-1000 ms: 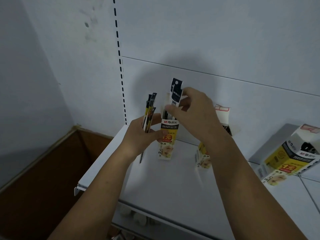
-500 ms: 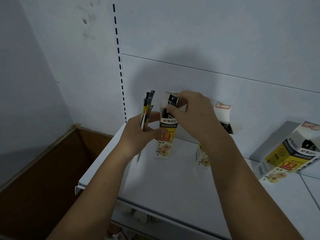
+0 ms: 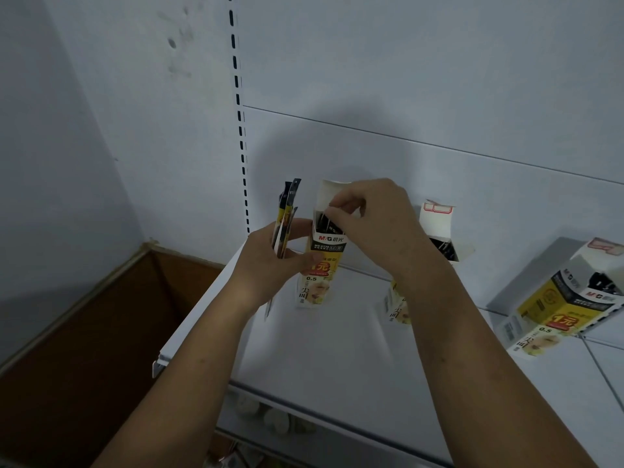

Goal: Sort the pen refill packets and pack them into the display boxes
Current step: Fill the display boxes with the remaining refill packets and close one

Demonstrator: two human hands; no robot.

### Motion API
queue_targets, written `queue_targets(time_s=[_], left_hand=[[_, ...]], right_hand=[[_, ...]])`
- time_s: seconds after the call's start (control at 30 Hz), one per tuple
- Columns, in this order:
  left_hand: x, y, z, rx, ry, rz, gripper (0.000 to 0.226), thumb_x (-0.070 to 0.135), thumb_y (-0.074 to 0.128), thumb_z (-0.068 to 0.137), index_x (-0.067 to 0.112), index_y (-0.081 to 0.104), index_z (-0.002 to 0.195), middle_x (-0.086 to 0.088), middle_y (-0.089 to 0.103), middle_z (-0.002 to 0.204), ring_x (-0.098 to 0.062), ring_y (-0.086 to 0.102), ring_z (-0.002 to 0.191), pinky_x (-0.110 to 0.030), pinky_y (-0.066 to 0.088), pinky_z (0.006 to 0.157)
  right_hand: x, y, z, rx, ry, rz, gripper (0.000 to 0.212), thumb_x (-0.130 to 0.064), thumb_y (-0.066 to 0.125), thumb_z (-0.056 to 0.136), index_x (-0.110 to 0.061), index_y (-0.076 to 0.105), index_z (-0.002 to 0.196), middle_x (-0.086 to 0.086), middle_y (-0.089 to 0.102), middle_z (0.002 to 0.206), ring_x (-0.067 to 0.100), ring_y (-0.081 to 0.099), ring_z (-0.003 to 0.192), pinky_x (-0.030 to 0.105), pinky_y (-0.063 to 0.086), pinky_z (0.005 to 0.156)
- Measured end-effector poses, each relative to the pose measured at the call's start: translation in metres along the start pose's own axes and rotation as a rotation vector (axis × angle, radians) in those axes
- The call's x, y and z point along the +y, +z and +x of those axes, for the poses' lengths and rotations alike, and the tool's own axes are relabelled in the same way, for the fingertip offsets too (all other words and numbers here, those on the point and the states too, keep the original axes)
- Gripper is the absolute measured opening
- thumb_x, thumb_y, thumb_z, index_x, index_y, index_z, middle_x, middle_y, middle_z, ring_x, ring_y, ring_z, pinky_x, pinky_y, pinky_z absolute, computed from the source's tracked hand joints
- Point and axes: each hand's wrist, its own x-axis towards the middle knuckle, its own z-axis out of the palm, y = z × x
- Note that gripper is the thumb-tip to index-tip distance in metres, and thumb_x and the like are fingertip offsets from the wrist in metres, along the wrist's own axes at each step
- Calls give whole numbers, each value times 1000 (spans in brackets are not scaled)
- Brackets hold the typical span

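Right grip (image 3: 371, 221) pinched a packet (image 3: 326, 222) at the mouth of the upright box (image 3: 320, 265), long axis vertical; seating judged toward 6 o'clock; left grip (image 3: 266, 265), at 9 o'clock, clamped spare packets (image 3: 285, 217).

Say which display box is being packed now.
The leftmost display box, the only one handled: left hand holds it, right hand pinches a packet into its open top.

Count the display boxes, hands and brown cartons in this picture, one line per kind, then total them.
Display boxes: 3 (left box, middle box, right box)
Hands: 2 (left hand holding packets, right hand)
Brown carton: 1
Total: 6
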Motion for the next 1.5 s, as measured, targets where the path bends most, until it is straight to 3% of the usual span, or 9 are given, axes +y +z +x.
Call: queue_targets(time_s=[0.17,0.37,0.53,0.63,0.77,0.93,1.03,1.33,1.5], left_hand=[[1,2,-1,32,-11,20,48,11,84,86,48,59,102,36,66,99,-1,72,67,-11,51,58],[-4,-5,-5,82,-66,44,37,33,78,91,39,61,123,14,70,116,-1,69,74,-19,51,63],[-10,-23,-13,-22,-231,-573,45,23,57,95,15,58,140,-5,63,106,-13,45,61,-26,38,53],[-9,-32,-20,-115,-189,-637,49,18,52,95,7,54,143,-9,65,106,-15,46,64,-26,41,53],[-5,-34,-27,-158,-185,-597,40,16,49,103,1,57,139,-16,65,99,-16,48,62,-27,39,52],[-4,-32,-33,-270,-193,-600,37,25,47,99,-5,65,112,-21,61,84,-18,48,53,-28,34,48],[-2,-29,-36,-343,-218,-518,35,28,46,101,-5,60,102,-18,63,81,-21,51,54,-27,38,49],[1,-25,-37,-463,-184,-514,44,26,41,105,-10,55,126,-26,65,99,-23,52,58,-28,39,52],[4,-21,-34,-533,-217,-616,31,25,42,105,0,59,115,-23,60,100,-23,55,63,-29,41,59]], right_hand=[[-2,6,0,-100,78,-39,7,-23,77,90,-24,83,85,-12,72,74,2,67,74,9,46,62],[-4,2,-8,59,0,-15,10,-24,71,94,-26,79,90,-15,73,84,-7,62,74,7,39,67],[-7,15,-38,260,-78,169,8,-21,70,97,-22,76,91,-14,69,79,6,61,71,12,45,62],[-7,28,-55,199,-22,313,8,-18,70,98,-17,77,94,-9,69,73,6,63,63,14,47,57],[-4,43,-68,107,78,464,8,-14,68,99,-15,76,100,-4,72,79,4,63,56,13,46,52],[-13,49,-70,39,121,577,16,-21,72,97,-16,76,111,-5,74,80,10,73,78,26,60,67],[-20,47,-68,-9,108,632,12,-15,71,98,-11,75,108,3,72,66,11,70,61,26,58,66],[-18,40,-67,-55,97,624,10,-14,74,95,-12,77,86,6,63,50,14,56,47,23,49,57],[-17,37,-64,67,80,679,17,-6,74,93,2,74,79,8,63,55,5,56,44,12,45,51]])
